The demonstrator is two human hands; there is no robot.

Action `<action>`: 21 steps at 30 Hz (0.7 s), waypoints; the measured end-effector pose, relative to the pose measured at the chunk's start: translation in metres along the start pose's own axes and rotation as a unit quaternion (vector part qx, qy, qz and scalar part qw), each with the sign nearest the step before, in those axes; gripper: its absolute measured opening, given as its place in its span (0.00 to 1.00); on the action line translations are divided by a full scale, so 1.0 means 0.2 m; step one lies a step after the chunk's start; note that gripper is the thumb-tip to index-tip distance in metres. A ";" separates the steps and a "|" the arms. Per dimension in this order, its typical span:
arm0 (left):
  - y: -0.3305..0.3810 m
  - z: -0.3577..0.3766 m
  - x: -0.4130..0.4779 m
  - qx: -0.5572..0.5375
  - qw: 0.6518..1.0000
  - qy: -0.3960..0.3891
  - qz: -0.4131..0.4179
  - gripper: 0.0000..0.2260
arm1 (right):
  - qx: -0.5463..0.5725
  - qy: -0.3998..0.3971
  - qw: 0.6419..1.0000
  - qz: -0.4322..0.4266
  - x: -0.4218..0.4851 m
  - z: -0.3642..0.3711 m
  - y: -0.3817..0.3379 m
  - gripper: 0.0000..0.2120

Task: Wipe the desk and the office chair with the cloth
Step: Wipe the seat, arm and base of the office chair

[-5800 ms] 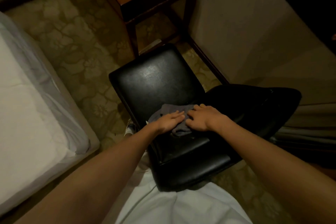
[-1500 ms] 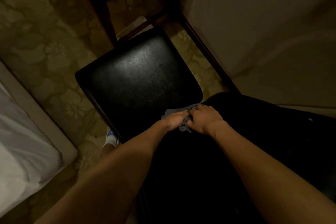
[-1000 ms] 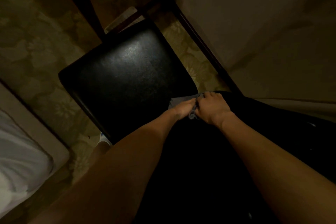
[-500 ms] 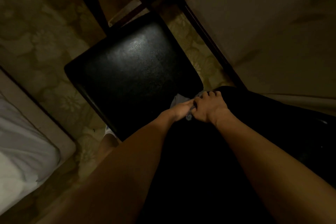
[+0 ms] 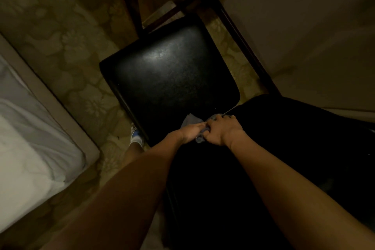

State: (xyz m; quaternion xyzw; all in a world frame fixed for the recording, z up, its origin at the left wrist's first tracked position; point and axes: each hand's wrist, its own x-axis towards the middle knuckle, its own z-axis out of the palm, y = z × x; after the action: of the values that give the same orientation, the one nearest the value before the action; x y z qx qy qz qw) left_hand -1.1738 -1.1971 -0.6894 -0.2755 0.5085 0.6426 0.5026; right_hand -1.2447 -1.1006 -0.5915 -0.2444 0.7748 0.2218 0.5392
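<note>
At the far left lies a bed (image 5: 26,148) with a white sheet, its beige base running slantwise along the floor. Beside it spreads a carpet (image 5: 60,36) with a pale flower pattern. Near the chair's left corner a white and blue shoe (image 5: 136,137) shows on the carpet, half hidden by the left forearm.

At the top, left of centre, stand the dark wooden leg and cross rail of the worktop (image 5: 129,2); only its underframe is in view, and it rises just behind the far edge of the seat.

The office chair (image 5: 172,79) fills the middle: a black padded seat with a dull sheen on its far half. The cloth (image 5: 190,119), grey and bunched, lies at the near right part of the seat, where the seat meets a large black surface that is too dark to tell apart. The left hand (image 5: 191,131) lies on the cloth with its fingers reaching right into the bunch; whether they clasp it or only press on it I cannot tell. A corner of the cloth pokes out beyond this hand and a small fold hangs below it. The right hand (image 5: 223,130) touches the left one, its fingers curled and clenched round the cloth's other end.

To the right a dark skirting strip (image 5: 243,36) runs slantwise past the seat, and beyond it rises a plain beige wall (image 5: 304,26).
</note>
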 end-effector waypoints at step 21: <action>-0.39 -0.17 -0.50 0.046 0.990 0.092 0.094 0.11 | 0.057 0.045 0.996 -0.043 -0.40 0.08 -0.46 0.29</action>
State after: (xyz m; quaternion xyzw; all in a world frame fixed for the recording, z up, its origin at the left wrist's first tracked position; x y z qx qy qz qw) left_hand -1.0723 -1.2671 -0.6427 -0.2614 0.6050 0.6349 0.4031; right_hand -1.1523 -1.1505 -0.5288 -0.2563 0.7982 0.1428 0.5261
